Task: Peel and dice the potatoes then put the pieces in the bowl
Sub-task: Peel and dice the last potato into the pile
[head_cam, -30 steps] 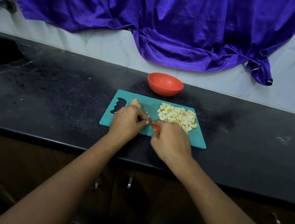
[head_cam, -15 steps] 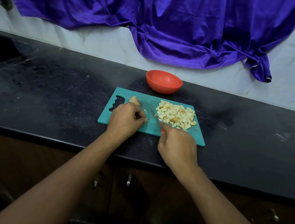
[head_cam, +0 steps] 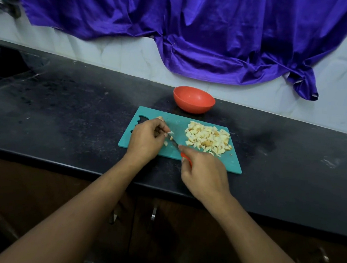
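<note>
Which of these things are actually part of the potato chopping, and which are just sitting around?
Part of the job:
- left hand gripping the potato
- right hand holding the knife
- diced pieces
- cutting board
- bowl

Just there:
- purple cloth on the wall
- counter
- cupboard handles below

bowl (head_cam: 194,99) 1 | board (head_cam: 233,165) 1 | knife (head_cam: 175,144) 1 | cloth (head_cam: 198,32) 1 | potato (head_cam: 160,118) in left hand (head_cam: 146,140) 1 | dice heap (head_cam: 208,139) beyond right hand (head_cam: 205,173) 1 (pieces too many to count)
</note>
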Demonstrator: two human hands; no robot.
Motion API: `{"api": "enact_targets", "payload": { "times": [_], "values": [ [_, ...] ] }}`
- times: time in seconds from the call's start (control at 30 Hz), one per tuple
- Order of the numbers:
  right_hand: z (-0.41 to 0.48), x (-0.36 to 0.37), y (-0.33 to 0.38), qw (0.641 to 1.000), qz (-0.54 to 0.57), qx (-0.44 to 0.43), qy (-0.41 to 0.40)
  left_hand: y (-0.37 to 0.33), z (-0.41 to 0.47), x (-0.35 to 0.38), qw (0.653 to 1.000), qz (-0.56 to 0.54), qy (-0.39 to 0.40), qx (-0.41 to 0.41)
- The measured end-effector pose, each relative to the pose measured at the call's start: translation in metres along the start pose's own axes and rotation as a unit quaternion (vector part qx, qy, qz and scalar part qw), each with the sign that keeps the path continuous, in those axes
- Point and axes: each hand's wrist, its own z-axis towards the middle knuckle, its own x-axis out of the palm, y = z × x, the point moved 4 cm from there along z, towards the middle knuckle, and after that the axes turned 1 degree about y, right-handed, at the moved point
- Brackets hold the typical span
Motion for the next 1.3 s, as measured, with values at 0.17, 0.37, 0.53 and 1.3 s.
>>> {"api": "enact_targets", "payload": {
  "times": [0.17,0.37,0.53,1.3],
  "values": [
    [0.005,-0.003,-0.024,0.998,-0.014,0.061,-0.010,-0.002,-0.001,0.001,1.000,0.015,0.009,-0.007],
    [-0.001,0.000,-0.027,0.997,0.031,0.044,-0.045,-0.005,-0.002,0.002,0.997,0.070,0.016,0.006],
    [-0.002,0.001,-0.030,0.997,0.041,0.044,-0.052,0.002,0.003,-0.003,1.000,-0.011,-0.011,-0.011],
    [-0.003,0.001,-0.032,0.996,0.049,0.050,-0.058,0.002,0.010,-0.005,0.980,0.189,0.045,-0.034]
  ]
}}
